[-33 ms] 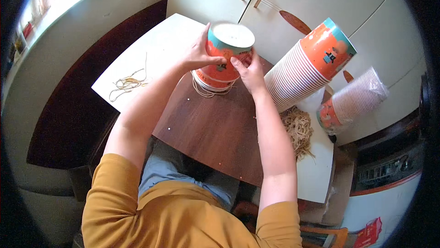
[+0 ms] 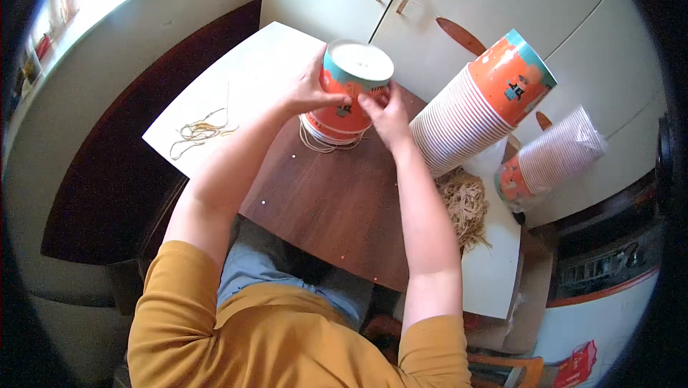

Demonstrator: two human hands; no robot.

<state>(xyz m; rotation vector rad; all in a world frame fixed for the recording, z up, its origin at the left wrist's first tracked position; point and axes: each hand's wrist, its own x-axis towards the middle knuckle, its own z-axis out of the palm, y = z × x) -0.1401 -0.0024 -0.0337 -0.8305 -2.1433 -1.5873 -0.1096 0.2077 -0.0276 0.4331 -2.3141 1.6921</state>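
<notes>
An orange and teal paper bucket [image 2: 344, 94] stands upside down on the brown tabletop, its white bottom facing up. White rims are stacked at its lower end, and pale string [image 2: 326, 146] loops around the base. My left hand [image 2: 314, 87] wraps the left side of the bucket, thumb across its front. On the right side my right hand [image 2: 387, 114] grips it too, with the thumb close to the left one. Fingers behind the bucket are hidden.
A tall leaning stack of matching buckets [image 2: 462, 116] rises on the right, beside a tangle of string [image 2: 464, 205]. Farther right is a plastic-wrapped bucket stack [image 2: 552, 151]. Loose yellowish strings [image 2: 204, 132] lie on the white tabletop at left. White cabinets [image 2: 487, 1] stand behind.
Both hands and the top of the bucket have shifted slightly left and down. My grip stays on the bucket.
</notes>
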